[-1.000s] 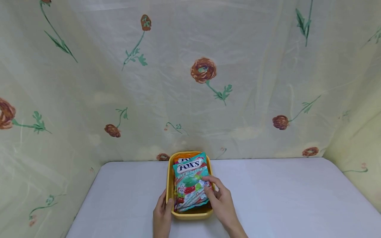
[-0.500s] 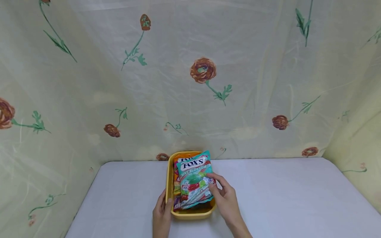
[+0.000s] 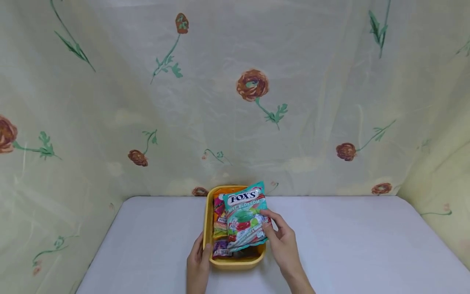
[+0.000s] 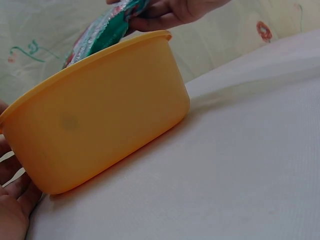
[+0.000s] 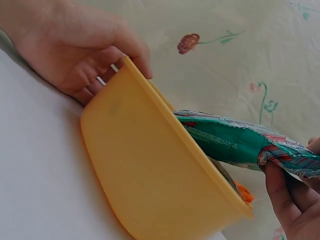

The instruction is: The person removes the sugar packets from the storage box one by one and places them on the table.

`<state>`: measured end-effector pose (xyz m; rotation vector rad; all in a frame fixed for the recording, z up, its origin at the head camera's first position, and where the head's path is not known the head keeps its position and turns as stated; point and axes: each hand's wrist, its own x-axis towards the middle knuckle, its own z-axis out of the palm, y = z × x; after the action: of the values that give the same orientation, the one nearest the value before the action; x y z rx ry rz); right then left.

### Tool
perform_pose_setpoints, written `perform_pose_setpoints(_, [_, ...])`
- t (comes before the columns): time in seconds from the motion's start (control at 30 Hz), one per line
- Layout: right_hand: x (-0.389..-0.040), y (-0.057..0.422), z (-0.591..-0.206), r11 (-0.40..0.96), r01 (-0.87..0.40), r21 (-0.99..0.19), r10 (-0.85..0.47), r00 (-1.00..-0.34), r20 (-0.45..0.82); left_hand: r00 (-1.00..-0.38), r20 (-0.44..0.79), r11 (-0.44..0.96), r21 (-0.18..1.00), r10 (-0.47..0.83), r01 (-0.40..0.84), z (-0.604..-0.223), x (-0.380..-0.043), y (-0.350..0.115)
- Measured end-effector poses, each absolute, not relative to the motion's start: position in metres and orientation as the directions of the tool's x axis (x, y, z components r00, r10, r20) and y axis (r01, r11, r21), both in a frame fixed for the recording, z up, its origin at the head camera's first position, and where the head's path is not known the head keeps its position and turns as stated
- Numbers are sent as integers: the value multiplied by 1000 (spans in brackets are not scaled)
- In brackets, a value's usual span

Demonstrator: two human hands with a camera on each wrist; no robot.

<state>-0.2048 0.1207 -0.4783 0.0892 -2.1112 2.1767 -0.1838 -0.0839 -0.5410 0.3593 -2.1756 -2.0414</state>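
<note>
A yellow plastic tub point(image 3: 238, 266) stands on the table with several candy bags inside. My left hand point(image 3: 198, 263) holds its left side, thumb hooked over the rim and fingers along the outer wall, as the right wrist view shows. Between thumb and fingers of my right hand point(image 3: 284, 245) is the right edge of a teal Fox's candy bag point(image 3: 245, 220). That bag tilts above the tub, partly over the rim in the right wrist view point(image 5: 225, 142). Under it show an orange-yellow candy bag point(image 3: 220, 226) and a purple candy bag point(image 3: 221, 249), both partly hidden.
A white-covered table point(image 3: 349, 241) spreads to both sides of the tub. Behind its back edge hangs a pale curtain point(image 3: 205, 102) with printed flowers, close to the tub's far end. More curtain runs along the left and right sides.
My right hand has lifted the teal candy bag up and to the right, uncovering more of the bags beneath. My left hand keeps its hold on the tub, which stays nearly in place.
</note>
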Motion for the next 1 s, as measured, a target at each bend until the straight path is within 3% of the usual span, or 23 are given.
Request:
perform_pose_setpoints(0.5, [-209, 130, -476, -11, -94, -996, 56, -994, 93, -951, -54, 71, 994, -305, -79, -540, -186, -80])
perform_pose_setpoints(0.77, [-208, 131, -477, -16, -108, -994, 68, -992, 106, -816, 36, 89, 996, -577, -20, -535, -181, -67])
perform_pose_setpoints(1.0, [-208, 134, -479, -26, -123, -992, 75, -990, 121, -735, 27, 102, 993, -677, -57, -537, -181, -61])
